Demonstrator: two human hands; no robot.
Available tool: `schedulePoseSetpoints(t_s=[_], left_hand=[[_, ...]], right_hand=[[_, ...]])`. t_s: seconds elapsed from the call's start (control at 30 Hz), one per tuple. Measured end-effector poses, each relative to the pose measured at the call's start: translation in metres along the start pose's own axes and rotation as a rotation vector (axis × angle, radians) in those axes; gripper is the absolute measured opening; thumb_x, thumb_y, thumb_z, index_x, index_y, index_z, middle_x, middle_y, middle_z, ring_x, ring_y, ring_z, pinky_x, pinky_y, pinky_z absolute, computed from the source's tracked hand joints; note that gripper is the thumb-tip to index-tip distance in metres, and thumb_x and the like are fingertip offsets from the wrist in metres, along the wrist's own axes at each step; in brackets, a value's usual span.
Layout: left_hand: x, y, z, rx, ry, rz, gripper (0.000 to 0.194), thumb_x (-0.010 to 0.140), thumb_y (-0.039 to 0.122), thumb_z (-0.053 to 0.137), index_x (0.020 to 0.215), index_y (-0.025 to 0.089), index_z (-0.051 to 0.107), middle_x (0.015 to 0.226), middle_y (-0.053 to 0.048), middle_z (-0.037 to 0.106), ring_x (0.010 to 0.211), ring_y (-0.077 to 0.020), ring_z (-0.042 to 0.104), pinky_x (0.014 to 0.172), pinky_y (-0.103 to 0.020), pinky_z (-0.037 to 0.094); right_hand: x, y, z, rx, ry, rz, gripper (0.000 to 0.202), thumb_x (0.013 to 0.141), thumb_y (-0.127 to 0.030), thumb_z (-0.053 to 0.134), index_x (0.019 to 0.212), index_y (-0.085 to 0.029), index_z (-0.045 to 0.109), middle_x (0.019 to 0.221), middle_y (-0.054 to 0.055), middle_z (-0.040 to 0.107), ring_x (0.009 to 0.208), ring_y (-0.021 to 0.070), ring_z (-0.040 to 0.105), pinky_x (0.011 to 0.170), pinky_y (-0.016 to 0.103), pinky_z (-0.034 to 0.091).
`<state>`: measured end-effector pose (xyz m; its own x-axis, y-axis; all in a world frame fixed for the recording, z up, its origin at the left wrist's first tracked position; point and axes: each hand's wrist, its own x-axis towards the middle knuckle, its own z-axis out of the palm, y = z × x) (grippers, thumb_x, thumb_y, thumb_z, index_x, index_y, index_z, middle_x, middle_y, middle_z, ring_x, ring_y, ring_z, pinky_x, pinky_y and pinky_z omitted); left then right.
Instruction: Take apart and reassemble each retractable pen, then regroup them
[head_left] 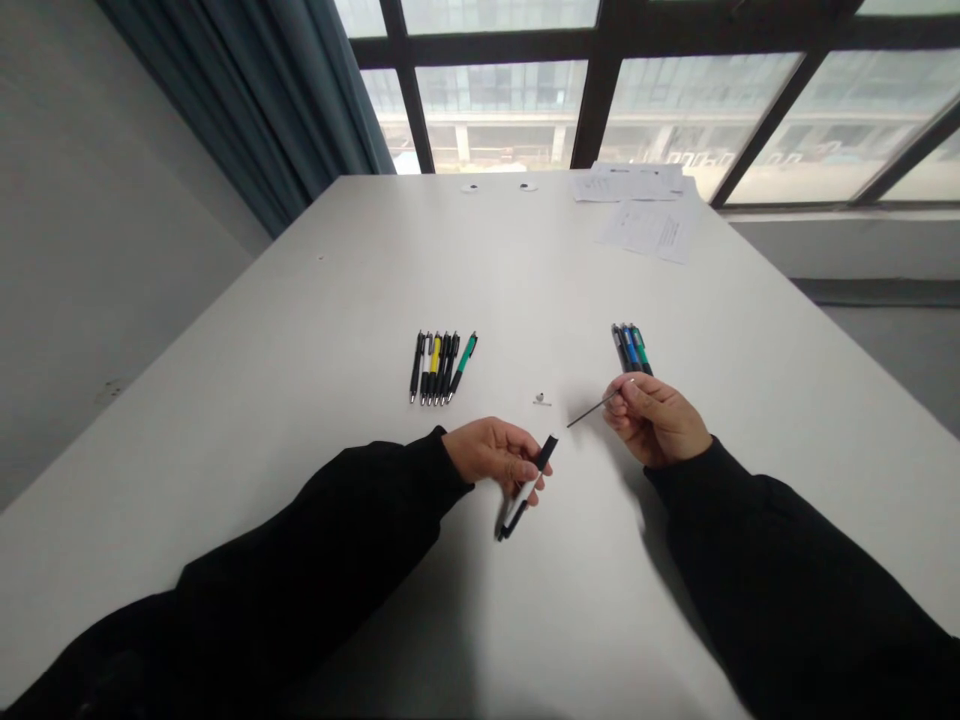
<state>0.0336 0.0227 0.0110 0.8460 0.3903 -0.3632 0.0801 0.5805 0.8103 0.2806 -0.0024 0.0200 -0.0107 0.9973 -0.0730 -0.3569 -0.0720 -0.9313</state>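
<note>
My left hand (501, 458) is closed on a white and black pen body (527, 490), tilted with its black end up and to the right. My right hand (655, 415) pinches a thin dark refill (591, 410), which slants down toward the pen body without touching it. Between and beyond the hands, small metallic parts (541, 401) lie on the white table (525, 270). On the left is a row of several pens (435, 368), mostly black, one yellow, with a green pen (463, 367) leaning at its right end. Just beyond my right hand lie several pens (630, 347), among them blue and green ones.
Printed papers (637, 205) lie at the table's far right edge, near the window. Two small oval fittings, one left (469, 188) and one right (528, 187), sit along the far edge. A blue-grey curtain (262, 90) hangs at the far left.
</note>
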Motion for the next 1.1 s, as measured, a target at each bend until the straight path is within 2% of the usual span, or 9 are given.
schedulePoseSetpoints(t_s=[0.17,0.27,0.4,0.53,0.63,0.7,0.93,1.0,1.1], left_hand=[[0.001,0.0,0.002,0.054,0.003,-0.021,0.041,0.062,0.037,0.085,0.087,0.008,0.069,0.074,-0.008,0.07,0.062,-0.0179,0.07,0.05,-0.021,0.052],[0.002,0.0,0.004,0.054,-0.005,-0.003,0.041,0.064,0.037,0.084,0.089,0.008,0.069,0.075,-0.008,0.07,0.063,-0.0172,0.069,0.051,-0.021,0.051],[0.003,-0.001,0.005,0.03,-0.031,0.012,0.041,0.063,0.036,0.085,0.088,0.008,0.068,0.076,-0.008,0.07,0.067,-0.0179,0.07,0.054,-0.022,0.053],[0.003,0.0,0.006,0.04,-0.014,0.016,0.04,0.064,0.036,0.084,0.088,0.009,0.068,0.076,-0.007,0.07,0.066,-0.0166,0.07,0.054,-0.02,0.051],[0.003,-0.001,0.006,0.03,-0.015,0.006,0.042,0.063,0.037,0.085,0.088,0.008,0.068,0.075,-0.007,0.07,0.064,-0.016,0.07,0.054,-0.02,0.051],[0.004,-0.002,0.006,0.022,-0.015,0.01,0.042,0.062,0.037,0.085,0.087,0.008,0.068,0.074,-0.007,0.07,0.064,-0.0162,0.07,0.054,-0.02,0.051],[0.004,-0.004,0.007,0.014,-0.005,0.031,0.042,0.062,0.037,0.085,0.087,0.009,0.066,0.075,-0.007,0.07,0.065,-0.0171,0.07,0.055,-0.022,0.052],[0.004,-0.003,0.007,0.001,0.004,0.052,0.043,0.063,0.038,0.084,0.088,0.009,0.066,0.077,-0.007,0.069,0.066,-0.0172,0.07,0.054,-0.022,0.052],[0.004,-0.003,0.008,-0.018,0.001,0.073,0.042,0.064,0.038,0.084,0.088,0.009,0.065,0.077,-0.007,0.069,0.066,-0.0174,0.07,0.055,-0.023,0.053]], right_hand=[[-0.004,-0.001,0.008,-0.01,-0.037,0.092,0.028,0.065,-0.039,0.083,0.077,-0.018,0.069,0.059,0.0,0.057,0.05,0.0099,0.05,0.045,0.025,0.041],[-0.009,0.003,0.019,-0.064,-0.107,0.163,0.026,0.065,-0.036,0.083,0.077,-0.016,0.072,0.058,0.001,0.061,0.049,0.0101,0.051,0.044,0.024,0.039],[-0.016,0.008,0.032,-0.136,-0.23,0.22,0.025,0.067,-0.033,0.082,0.083,-0.015,0.074,0.054,0.0,0.058,0.046,0.0091,0.048,0.041,0.023,0.035],[-0.017,0.009,0.033,-0.1,-0.237,0.161,0.035,0.067,-0.032,0.081,0.099,-0.019,0.071,0.065,-0.001,0.06,0.05,0.0095,0.05,0.042,0.023,0.037],[-0.017,0.009,0.031,-0.112,-0.181,0.114,0.022,0.07,-0.032,0.08,0.082,-0.018,0.069,0.061,-0.001,0.059,0.049,0.0094,0.05,0.043,0.022,0.038],[-0.017,0.01,0.03,-0.167,-0.175,0.106,0.02,0.072,-0.033,0.079,0.076,-0.017,0.067,0.057,-0.001,0.058,0.048,0.0095,0.049,0.043,0.023,0.038],[-0.018,0.014,0.027,-0.3,-0.227,0.074,0.022,0.078,-0.036,0.074,0.084,-0.017,0.067,0.06,-0.002,0.056,0.05,0.0103,0.049,0.048,0.025,0.041],[-0.016,0.014,0.024,-0.376,-0.223,-0.008,0.026,0.082,-0.039,0.069,0.097,-0.018,0.068,0.066,0.0,0.057,0.053,0.0114,0.05,0.05,0.027,0.042],[-0.008,0.013,0.019,-0.739,-0.157,-0.244,0.027,0.086,-0.037,0.064,0.105,-0.018,0.067,0.077,0.003,0.061,0.062,0.0143,0.053,0.059,0.031,0.045]])
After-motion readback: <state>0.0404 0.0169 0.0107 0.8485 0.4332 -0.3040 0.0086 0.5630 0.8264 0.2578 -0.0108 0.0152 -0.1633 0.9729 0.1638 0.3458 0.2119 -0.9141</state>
